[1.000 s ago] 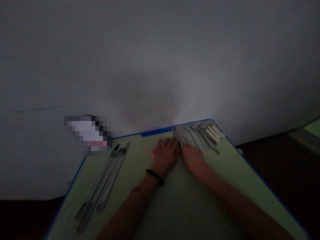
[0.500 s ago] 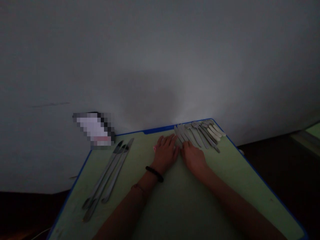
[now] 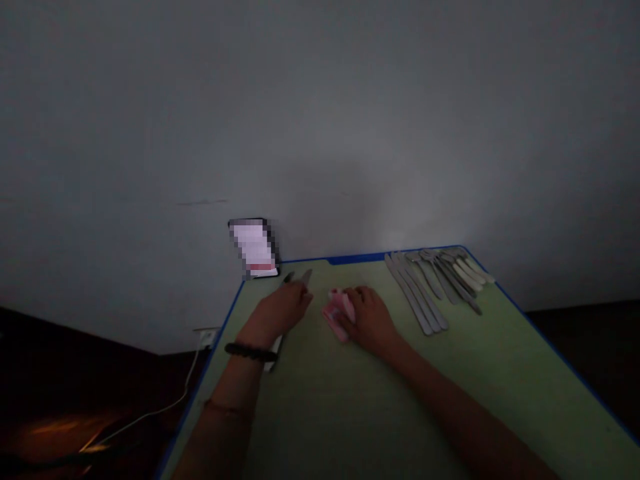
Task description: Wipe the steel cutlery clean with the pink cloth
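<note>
My left hand, with a black bracelet on its wrist, is at the left of the table. Its fingers are curled closed over the rightmost of the table knives, whose blade pokes out past the knuckles. The forearm covers most of the other knives there. In my right hand, near the middle, a folded pink cloth is gripped against the tabletop. Farther right lie three silver table knives side by side.
Several forks and spoons, some pale-handled, lie at the back right. A phone with a blurred screen leans on the wall. The pale green table has a blue rim. A white cable hangs at left.
My hands have moved apart: the left went to the left-hand knives, while the right now has the pink cloth. The three right-hand knives are uncovered. The view has shifted left.
</note>
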Demonstrator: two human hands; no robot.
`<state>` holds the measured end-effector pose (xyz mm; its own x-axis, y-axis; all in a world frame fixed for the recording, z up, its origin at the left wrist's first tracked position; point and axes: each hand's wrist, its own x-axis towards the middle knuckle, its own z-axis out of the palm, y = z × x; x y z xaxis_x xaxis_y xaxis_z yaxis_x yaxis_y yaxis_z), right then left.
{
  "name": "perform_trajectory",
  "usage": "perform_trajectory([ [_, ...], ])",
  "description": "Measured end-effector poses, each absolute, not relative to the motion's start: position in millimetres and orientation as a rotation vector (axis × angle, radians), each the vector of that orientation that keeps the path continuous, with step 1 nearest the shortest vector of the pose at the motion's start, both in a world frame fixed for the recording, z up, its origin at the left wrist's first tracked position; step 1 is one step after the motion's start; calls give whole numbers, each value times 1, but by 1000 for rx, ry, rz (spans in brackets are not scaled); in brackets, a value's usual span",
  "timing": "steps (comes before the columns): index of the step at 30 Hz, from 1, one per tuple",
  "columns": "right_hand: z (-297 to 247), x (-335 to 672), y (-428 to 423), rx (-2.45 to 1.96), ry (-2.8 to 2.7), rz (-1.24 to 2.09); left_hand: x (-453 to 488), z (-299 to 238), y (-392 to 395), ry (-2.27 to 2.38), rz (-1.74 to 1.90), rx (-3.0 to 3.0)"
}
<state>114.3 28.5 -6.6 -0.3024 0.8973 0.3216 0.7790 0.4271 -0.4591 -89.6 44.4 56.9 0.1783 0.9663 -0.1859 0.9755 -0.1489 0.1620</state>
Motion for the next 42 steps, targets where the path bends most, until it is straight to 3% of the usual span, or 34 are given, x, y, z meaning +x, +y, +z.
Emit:
perform_trajectory([
  [16, -19, 123, 71, -1227, -1368, 788, -83, 59, 28, 2024, -205, 2079],
  [25, -14, 115, 73, -1335, -1520, 742, -42, 55, 12, 1942, -258, 2306],
  [42, -9, 115, 72, -1399, -1444, 803, -78, 64, 30, 1966, -313, 2081],
])
